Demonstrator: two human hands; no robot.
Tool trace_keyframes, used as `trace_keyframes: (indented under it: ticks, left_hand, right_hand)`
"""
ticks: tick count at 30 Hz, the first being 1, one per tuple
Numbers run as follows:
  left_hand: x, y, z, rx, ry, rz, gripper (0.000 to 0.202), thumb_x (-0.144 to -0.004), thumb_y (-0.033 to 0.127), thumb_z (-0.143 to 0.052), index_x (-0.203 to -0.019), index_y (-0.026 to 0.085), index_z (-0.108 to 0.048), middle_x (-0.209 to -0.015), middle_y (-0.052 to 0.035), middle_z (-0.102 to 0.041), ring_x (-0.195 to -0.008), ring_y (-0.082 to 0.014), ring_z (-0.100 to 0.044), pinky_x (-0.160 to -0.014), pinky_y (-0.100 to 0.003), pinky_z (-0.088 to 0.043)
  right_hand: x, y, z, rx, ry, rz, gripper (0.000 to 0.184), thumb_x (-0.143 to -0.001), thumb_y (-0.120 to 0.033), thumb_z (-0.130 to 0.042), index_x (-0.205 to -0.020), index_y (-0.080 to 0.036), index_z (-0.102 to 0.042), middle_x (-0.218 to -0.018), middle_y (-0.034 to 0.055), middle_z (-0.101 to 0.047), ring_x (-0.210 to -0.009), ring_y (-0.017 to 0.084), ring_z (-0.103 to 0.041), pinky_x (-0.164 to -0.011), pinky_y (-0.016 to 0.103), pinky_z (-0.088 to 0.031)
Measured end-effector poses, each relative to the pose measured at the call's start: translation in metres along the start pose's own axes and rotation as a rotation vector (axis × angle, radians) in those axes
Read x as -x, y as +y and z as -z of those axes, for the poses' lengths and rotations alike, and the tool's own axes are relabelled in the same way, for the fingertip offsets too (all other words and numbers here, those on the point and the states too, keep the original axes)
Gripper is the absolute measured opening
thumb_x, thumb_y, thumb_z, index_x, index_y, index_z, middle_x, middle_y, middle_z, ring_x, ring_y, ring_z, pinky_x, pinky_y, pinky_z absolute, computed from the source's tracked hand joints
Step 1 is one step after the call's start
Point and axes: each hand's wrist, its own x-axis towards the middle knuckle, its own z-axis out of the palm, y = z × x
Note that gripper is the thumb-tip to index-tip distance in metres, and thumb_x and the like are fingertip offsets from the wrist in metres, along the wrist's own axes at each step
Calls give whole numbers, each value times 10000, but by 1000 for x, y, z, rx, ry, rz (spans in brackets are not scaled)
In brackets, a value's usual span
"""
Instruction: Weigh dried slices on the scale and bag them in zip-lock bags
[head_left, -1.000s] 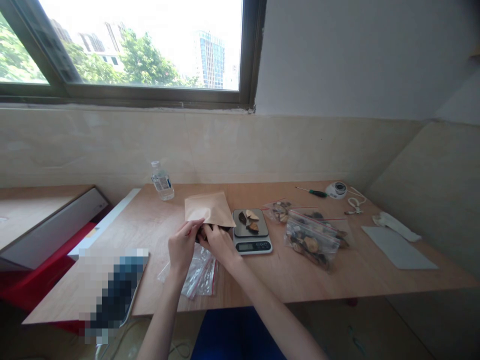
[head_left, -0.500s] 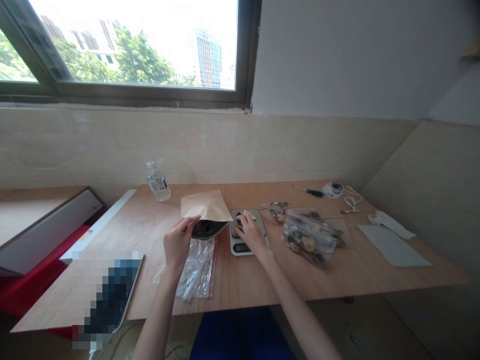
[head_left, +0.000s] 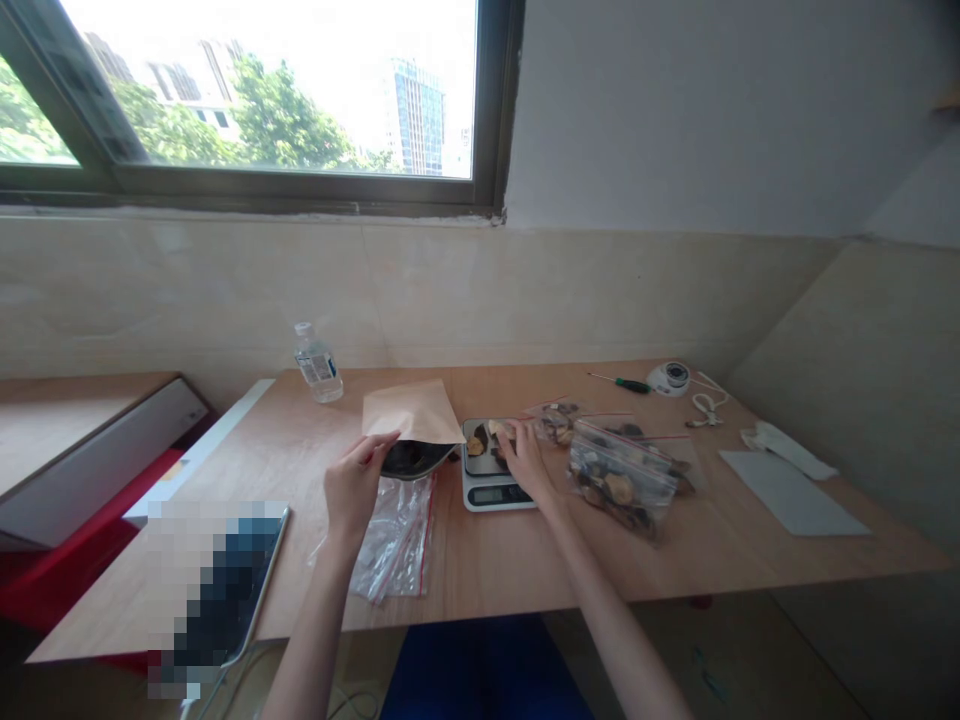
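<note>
My left hand (head_left: 352,487) pinches the upper edge of a brown kraft paper bag (head_left: 412,410), whose dark mouth faces me. To its right stands a small white kitchen scale (head_left: 471,496) with a display at the front. Dried mushroom pieces (head_left: 478,440), dark and pale, lie on its metal plate. My right hand (head_left: 527,463) rests at the plate's right side, its fingers closed around pieces there; the fingertips are partly hidden. A small dark piece lies between the bag's mouth and the scale.
Zip bags of dried mushrooms (head_left: 621,480) lie right of the scale. Clear zip bags (head_left: 396,545) lie in front of the kraft bag. Farther off are a water bottle (head_left: 319,368), a screwdriver (head_left: 630,385), a dome camera (head_left: 670,378) and a grey sheet (head_left: 791,492). A tablet (head_left: 225,590) lies front left.
My right hand has moved right across the scale's plate, and its fingers have drawn together. More mushroom pieces and the display now show. My left hand keeps its hold on the bag.
</note>
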Motion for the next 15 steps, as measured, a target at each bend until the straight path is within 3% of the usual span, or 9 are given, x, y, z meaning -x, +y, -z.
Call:
trace_keyframes:
  ticks: [6, 10, 12, 15]
  left_hand:
    - [-6, -2, 1, -13, 38, 18, 248, -832, 390, -506, -916, 271, -707, -916, 17, -709, -742, -138, -649, -660, -214, -471]
    - [-8, -3, -1, -16, 60, 31, 245, -832, 394, -505, -910, 278, -706, -891, 21, -711, -723, -134, -645, -648, -216, -465]
    - [-7, -2, -2, -6, 80, 35, 249, -829, 403, -508, -913, 274, -704, -884, 18, -709, -729, -136, -644, -656, -219, -467]
    - [-6, 2, -4, 2, 90, 31, 247, -832, 393, -510, -920, 265, -701, -895, 10, -706, -756, -139, -644, -680, -223, -472]
  right_hand:
    - [-1, 6, 16, -102, 16, 27, 411, -951, -387, -249, -1134, -154, -536, -1130, 138, -590, -1108, 214, -516, -972, 415, -387]
    - [11, -17, 28, -71, 111, 103, 334, -945, -290, -288, -1042, -164, -581, -1019, 109, -612, -1023, 200, -541, -937, 390, -410]
    - [19, -40, 21, -70, 42, 181, 301, -932, -222, -307, -1028, -161, -586, -985, 100, -607, -979, 185, -552, -896, 344, -441]
    - [26, -74, -9, 50, -215, 316, 324, -888, -105, -337, -1101, -149, -577, -1034, 106, -614, -1004, 192, -551, -899, 335, -451]
